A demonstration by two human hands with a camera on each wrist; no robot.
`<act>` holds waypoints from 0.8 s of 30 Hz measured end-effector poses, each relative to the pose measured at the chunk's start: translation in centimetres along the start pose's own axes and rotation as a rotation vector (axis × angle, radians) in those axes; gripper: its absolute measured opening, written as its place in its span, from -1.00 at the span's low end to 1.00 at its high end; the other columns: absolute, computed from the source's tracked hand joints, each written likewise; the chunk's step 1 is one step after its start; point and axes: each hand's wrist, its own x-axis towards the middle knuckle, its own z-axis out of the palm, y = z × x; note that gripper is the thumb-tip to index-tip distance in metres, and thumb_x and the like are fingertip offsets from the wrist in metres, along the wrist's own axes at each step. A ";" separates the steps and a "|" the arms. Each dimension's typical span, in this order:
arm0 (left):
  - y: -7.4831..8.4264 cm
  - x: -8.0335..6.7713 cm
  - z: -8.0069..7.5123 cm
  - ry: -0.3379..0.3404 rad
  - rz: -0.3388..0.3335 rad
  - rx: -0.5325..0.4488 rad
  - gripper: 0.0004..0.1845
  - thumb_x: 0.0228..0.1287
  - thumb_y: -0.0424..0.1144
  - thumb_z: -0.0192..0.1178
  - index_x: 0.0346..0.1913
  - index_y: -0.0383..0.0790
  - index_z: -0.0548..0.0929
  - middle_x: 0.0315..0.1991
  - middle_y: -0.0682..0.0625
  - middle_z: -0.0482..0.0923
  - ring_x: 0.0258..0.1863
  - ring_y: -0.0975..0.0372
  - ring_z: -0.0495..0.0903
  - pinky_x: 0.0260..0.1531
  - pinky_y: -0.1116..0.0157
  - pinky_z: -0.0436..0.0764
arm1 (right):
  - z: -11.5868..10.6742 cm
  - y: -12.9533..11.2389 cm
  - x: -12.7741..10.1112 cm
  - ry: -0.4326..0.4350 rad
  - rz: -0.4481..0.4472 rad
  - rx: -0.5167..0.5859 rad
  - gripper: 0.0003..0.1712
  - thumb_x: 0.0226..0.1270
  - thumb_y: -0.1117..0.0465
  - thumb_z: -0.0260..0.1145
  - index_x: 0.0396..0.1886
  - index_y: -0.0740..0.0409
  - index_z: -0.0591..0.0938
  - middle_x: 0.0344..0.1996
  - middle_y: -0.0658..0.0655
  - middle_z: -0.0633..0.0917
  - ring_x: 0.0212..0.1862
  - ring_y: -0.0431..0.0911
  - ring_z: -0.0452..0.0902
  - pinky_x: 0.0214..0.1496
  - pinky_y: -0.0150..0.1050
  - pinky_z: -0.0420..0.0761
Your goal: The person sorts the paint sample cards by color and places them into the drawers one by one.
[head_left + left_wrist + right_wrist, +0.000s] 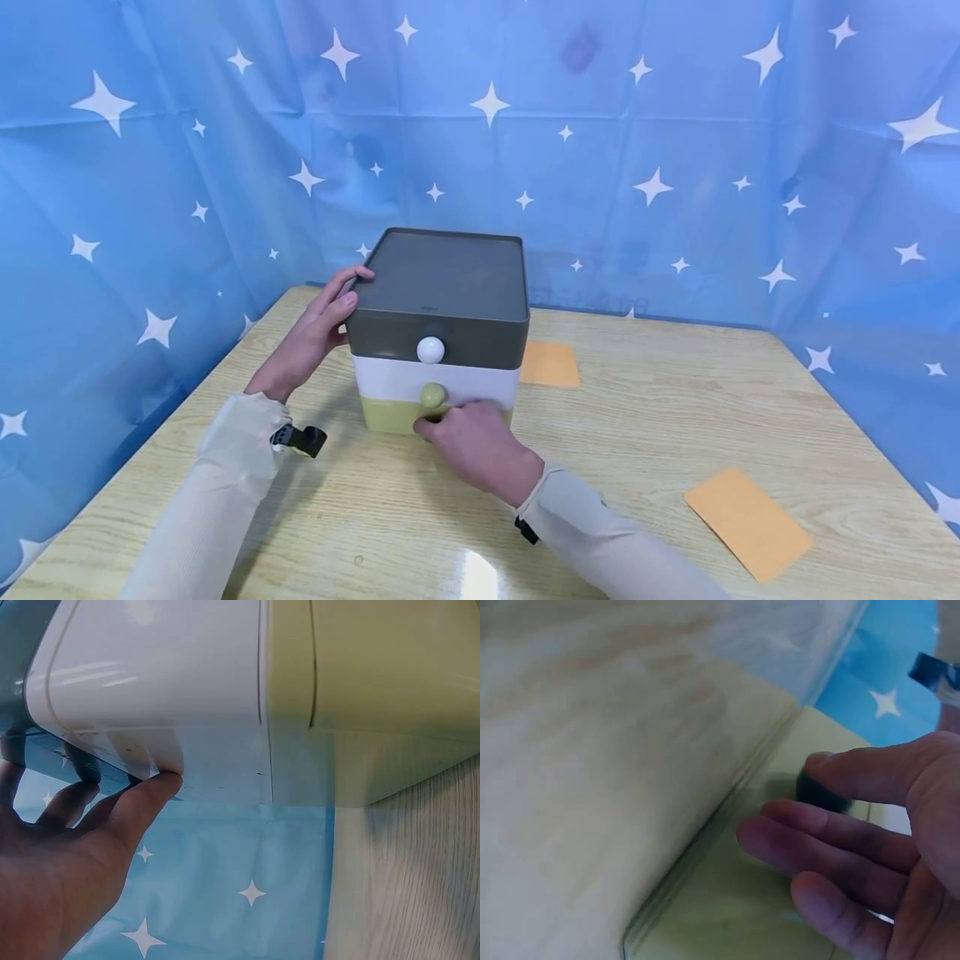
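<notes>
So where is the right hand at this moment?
In the head view, the right hand is at the front of the drawer box, its fingers on the green bottom drawer, below the green knob.

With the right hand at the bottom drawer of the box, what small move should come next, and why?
Probably a short pull toward the person. The right hand is at the green drawer, its fingers reaching for a dark knob in the right wrist view. The drawer sits flush with the box, and the left hand braces the box's left side, so it should not slide.

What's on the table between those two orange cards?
Nothing: in the head view, only bare wooden table lies between the far orange card beside the drawer box and the near orange card.
</notes>
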 end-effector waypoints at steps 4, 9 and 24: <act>0.1 0.0 0.0 -0.002 0.001 -0.005 -0.55 0.60 0.13 -0.26 0.44 0.23 0.18 0.43 -0.06 0.20 0.22 0.07 0.42 0.08 0.15 0.51 | 0.0 -0.2 0.0 0.015 -0.010 0.011 -0.71 0.11 0.38 0.36 -0.48 -0.18 0.59 -0.80 -0.15 0.45 -0.69 -0.28 0.28 -0.68 -0.36 0.31; 0.1 0.0 0.0 -0.006 -0.003 -0.005 -0.55 0.60 0.14 -0.25 0.44 0.23 0.18 0.43 -0.06 0.20 0.22 0.07 0.42 0.09 0.14 0.51 | -0.2 -0.3 0.1 -0.011 -0.009 0.014 -0.71 0.11 0.40 0.34 -0.50 -0.16 0.59 -0.79 -0.15 0.47 -0.69 -0.28 0.35 -0.67 -0.35 0.38; 0.2 0.0 -0.1 -0.009 -0.012 -0.023 -0.56 0.59 0.14 -0.24 0.43 0.24 0.19 0.42 -0.09 0.19 0.16 0.09 0.47 0.04 0.20 0.55 | -4.6 -3.5 -1.6 -0.115 -0.139 0.051 -0.69 0.05 0.38 0.34 -0.52 -0.20 0.56 -0.83 -0.18 0.35 -0.74 -0.32 0.26 -0.75 -0.33 0.15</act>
